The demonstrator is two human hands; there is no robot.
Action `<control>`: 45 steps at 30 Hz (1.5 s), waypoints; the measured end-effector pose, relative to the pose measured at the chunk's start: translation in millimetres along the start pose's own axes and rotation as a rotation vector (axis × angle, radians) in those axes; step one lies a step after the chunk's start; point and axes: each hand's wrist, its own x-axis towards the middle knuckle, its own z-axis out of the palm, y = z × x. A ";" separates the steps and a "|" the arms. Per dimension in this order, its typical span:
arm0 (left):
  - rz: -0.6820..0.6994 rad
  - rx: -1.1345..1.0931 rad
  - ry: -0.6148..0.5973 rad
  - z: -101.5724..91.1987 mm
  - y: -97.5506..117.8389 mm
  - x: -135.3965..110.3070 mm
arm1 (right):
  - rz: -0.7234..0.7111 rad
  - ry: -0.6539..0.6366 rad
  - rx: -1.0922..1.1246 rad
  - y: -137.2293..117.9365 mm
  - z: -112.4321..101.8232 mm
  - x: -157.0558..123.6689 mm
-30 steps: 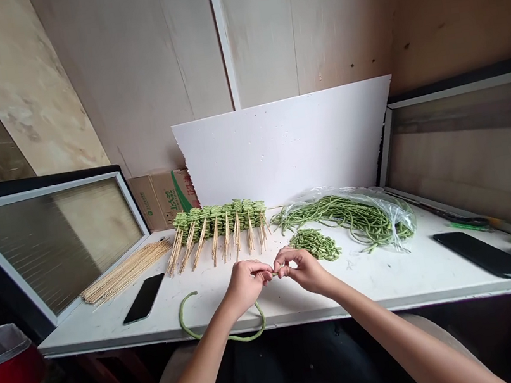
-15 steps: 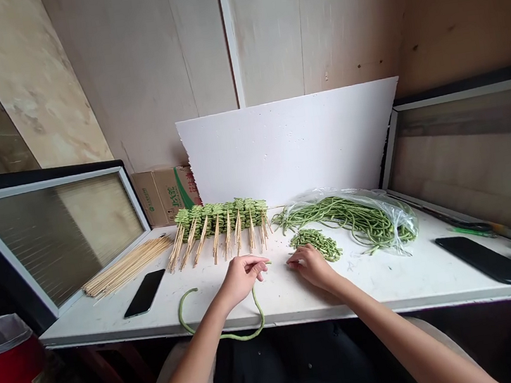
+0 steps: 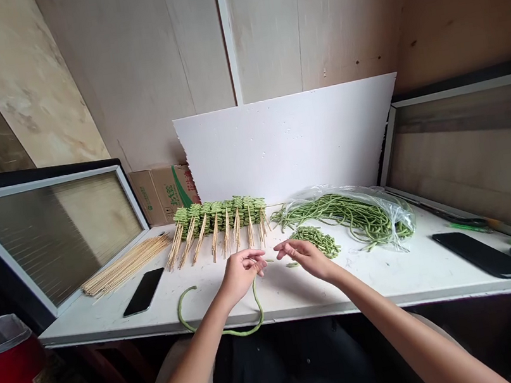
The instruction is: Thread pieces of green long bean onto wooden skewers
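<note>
Well, we see a long, slender, glossy green yardlong bean (image 3: 224, 334) looping over the front edge of the white table (image 3: 356, 285) and rising into our left hand (image 3: 242, 276), whose fingers curl loosely around it. Our right hand (image 3: 306, 258) is open and empty, its fingers stretched toward the left hand without touching it, just beside a small heap of chopped green bean pieces (image 3: 315, 241). A lone cut bean piece (image 3: 291, 265) lies on the table just below those fingertips. Farther off sit a row of bean pieces threaded on pale bamboo skewers (image 3: 218, 217), a bundle of bare bamboo skewers (image 3: 127, 265), and whole beans in a crinkled clear plastic bag (image 3: 350, 217). Compared with the earlier frame, where our hands lay well apart on the table, they have lifted and drawn closer together.
</note>
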 end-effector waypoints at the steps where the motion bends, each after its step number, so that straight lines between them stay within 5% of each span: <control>1: 0.000 -0.022 0.009 1.7 1.6 -0.5 | -0.036 -0.002 0.015 -9.7 3.6 -1.5; 7: -0.017 -0.137 -0.021 6.4 12.5 -3.8 | -0.295 0.193 -0.158 -31.8 20.5 -5.6; 12: -0.095 -0.185 -0.208 1.3 19.8 -8.5 | -0.301 0.376 -0.135 -29.4 14.6 -4.1; 29: 0.200 0.183 0.005 6.2 40.8 -18.2 | -0.231 0.267 -0.105 -43.6 24.8 -9.2; 39: 0.191 0.096 -0.016 1.9 17.9 -6.8 | -0.220 0.011 0.194 -32.3 19.9 -5.6; 45: 0.041 -0.029 0.027 -11.3 3.5 0.5 | -0.163 0.230 -0.195 -4.1 -1.5 1.6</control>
